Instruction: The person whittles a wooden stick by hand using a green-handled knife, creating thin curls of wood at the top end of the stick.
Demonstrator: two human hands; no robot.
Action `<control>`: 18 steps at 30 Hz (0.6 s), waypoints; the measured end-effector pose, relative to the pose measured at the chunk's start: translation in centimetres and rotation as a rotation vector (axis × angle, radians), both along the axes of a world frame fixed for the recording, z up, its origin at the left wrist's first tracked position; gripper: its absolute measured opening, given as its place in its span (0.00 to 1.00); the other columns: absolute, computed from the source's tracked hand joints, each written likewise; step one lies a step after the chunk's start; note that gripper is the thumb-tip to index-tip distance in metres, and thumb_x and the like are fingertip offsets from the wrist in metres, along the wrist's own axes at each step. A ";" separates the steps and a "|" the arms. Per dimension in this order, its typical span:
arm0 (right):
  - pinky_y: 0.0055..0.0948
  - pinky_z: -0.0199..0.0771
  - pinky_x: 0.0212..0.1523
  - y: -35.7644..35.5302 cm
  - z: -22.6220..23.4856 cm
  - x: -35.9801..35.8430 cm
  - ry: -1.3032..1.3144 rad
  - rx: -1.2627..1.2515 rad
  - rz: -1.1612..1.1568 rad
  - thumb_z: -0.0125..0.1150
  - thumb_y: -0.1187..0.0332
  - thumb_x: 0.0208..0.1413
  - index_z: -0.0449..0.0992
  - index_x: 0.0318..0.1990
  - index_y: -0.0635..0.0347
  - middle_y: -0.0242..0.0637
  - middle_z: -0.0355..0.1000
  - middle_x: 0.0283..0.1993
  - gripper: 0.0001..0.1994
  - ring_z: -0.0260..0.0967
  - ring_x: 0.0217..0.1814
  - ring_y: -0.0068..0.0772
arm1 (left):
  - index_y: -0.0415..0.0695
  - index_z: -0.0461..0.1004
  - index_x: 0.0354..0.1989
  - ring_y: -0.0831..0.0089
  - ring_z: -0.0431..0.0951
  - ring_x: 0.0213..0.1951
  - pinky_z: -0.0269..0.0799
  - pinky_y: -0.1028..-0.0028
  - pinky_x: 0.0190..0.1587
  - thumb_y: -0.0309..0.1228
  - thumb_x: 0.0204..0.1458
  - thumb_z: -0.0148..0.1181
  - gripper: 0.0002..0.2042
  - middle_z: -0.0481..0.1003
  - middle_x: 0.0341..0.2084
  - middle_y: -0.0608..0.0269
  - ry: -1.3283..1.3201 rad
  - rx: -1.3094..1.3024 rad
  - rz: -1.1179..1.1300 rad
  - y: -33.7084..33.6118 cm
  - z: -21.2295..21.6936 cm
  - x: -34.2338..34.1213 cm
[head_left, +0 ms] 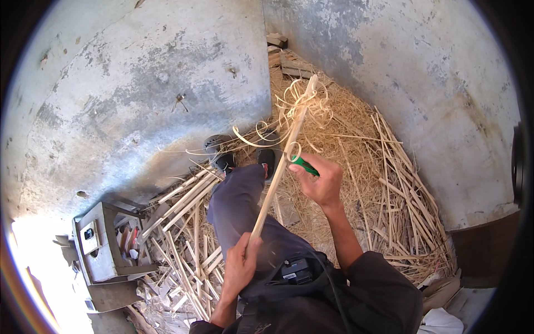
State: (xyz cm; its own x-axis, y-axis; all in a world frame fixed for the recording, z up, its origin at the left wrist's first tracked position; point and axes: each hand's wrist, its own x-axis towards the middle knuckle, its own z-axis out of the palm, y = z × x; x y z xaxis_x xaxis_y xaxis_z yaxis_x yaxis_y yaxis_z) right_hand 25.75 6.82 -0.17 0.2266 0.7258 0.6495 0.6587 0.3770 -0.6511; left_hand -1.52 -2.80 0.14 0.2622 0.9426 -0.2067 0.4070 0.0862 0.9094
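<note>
Left hand gripping wooden stick, right hand holding green-handled knife

The stick runs from the left hand at six o'clock up toward twelve, with the right hand on it at mid-length and curled shavings at its far end. Cut slats lie on the floor at eight o'clock beside a box, while loose straw spreads from one to four o'clock against the wall.

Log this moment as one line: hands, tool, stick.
left hand: grips stick's near end | right hand: holds green-handled tool against stick | curled shavings hang off far end | cut sticks and shavings underfoot
</note>
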 end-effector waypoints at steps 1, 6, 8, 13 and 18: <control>0.32 0.80 0.31 0.1 -0.1 0.2 0.000 -0.022 -0.016 0.76 0.56 0.61 0.88 0.45 0.60 0.41 0.85 0.34 0.16 0.85 0.32 0.38 | 0.38 0.76 0.43 0.77 0.63 0.23 0.60 0.68 0.27 0.35 0.74 0.57 0.11 0.66 0.18 0.59 -0.014 -0.010 0.008 -0.1 0.0 0.0; 0.31 0.81 0.32 0.7 -0.3 0.4 0.001 -0.031 -0.050 0.76 0.56 0.61 0.89 0.46 0.60 0.41 0.85 0.34 0.16 0.86 0.33 0.37 | 0.39 0.76 0.43 0.77 0.63 0.23 0.62 0.68 0.27 0.35 0.73 0.57 0.11 0.67 0.19 0.59 -0.020 -0.018 0.021 -0.4 -0.4 -0.2; 0.31 0.76 0.29 1.3 -1.2 1.2 -0.002 -0.091 -0.109 0.75 0.55 0.62 0.90 0.46 0.58 0.39 0.83 0.30 0.15 0.81 0.28 0.34 | 0.39 0.76 0.43 0.77 0.64 0.23 0.62 0.68 0.27 0.35 0.73 0.57 0.11 0.67 0.19 0.59 -0.025 -0.022 0.020 -0.7 -0.7 -0.4; 0.35 0.62 0.25 3.0 -0.8 3.2 0.008 -0.095 -0.206 0.74 0.55 0.65 0.91 0.43 0.55 0.35 0.74 0.21 0.14 0.68 0.20 0.30 | 0.42 0.76 0.42 0.85 0.69 0.25 0.63 0.77 0.27 0.40 0.76 0.53 0.14 0.71 0.23 0.73 -0.025 -0.121 -0.052 -1.7 -2.5 -1.8; 0.35 0.64 0.25 3.1 -0.9 3.5 0.034 -0.130 -0.204 0.74 0.55 0.65 0.91 0.43 0.55 0.37 0.76 0.22 0.14 0.70 0.21 0.31 | 0.42 0.76 0.42 0.85 0.68 0.25 0.63 0.77 0.28 0.41 0.76 0.53 0.15 0.70 0.23 0.73 -0.030 -0.105 -0.062 -1.3 -2.2 -1.7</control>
